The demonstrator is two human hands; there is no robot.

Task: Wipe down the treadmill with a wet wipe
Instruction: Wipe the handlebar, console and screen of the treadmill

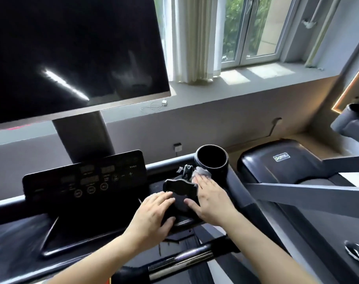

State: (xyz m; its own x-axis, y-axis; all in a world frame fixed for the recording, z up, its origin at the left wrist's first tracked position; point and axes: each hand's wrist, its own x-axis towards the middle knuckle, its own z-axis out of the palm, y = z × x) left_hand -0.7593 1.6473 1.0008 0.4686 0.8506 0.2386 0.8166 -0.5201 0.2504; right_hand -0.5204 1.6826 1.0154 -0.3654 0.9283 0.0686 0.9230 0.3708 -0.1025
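- Pressing the white wet wipe onto the treadmill frame, the right hand lies flat with its fingers straight and close together; only a crumpled edge of the wipe shows past the fingertips.
- The wipe sits just beside the base of the round black cup holder, touching its lower wall, and right of a small black clamp knob.
- The left hand rests on the black phone mount, fingers slightly spread and lightly bent over its rounded base, the thumb tucked under the front edge; it looks more like steadying than a tight grip.
- The two hands are near each other, with the mount's cradle arms between and above them.
- Left of the mount stands the tilted black console panel, showing dim displays and a row of round buttons.
- A grey handrail runs away to the right from the cup holder post; a chrome and black grip bar crosses below the wrists.
- Behind the console rises a large dark screen on a metal column.
- A white charger with its coiled cable lies on the window ledge, beside a pale curtain.
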